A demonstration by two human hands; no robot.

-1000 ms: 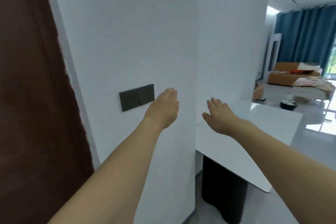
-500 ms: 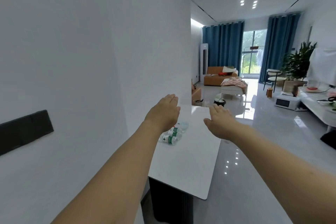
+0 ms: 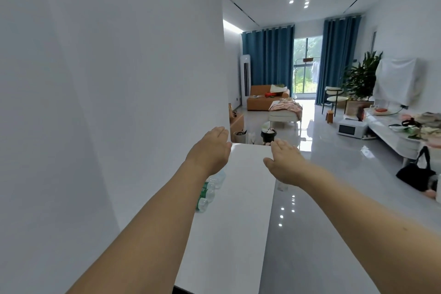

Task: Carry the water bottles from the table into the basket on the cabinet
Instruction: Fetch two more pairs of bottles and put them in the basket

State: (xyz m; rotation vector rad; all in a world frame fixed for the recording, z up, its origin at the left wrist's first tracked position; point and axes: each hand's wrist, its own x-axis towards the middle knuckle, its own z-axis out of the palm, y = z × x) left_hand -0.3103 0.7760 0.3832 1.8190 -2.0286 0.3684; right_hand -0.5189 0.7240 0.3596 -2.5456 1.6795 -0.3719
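Several clear water bottles (image 3: 208,191) with green labels lie on their sides on the white table (image 3: 236,217), close to the wall and partly hidden behind my left forearm. My left hand (image 3: 211,151) is held out flat above them, fingers apart, holding nothing. My right hand (image 3: 285,161) hovers flat over the table's right edge, also with nothing in it. No basket or cabinet shows in this view.
A white wall (image 3: 107,90) runs close along the left. Glossy grey floor (image 3: 322,198) opens to the right of the table. Beyond lie a small black pot (image 3: 268,133), an orange sofa (image 3: 262,99), a microwave (image 3: 350,127) on the floor, a low white bench (image 3: 393,135) and a black bag (image 3: 416,174).
The view has swung right, away from the door and wall switch, and moved closer to the table. The bottles have come into view. Both hands stay outstretched and empty.
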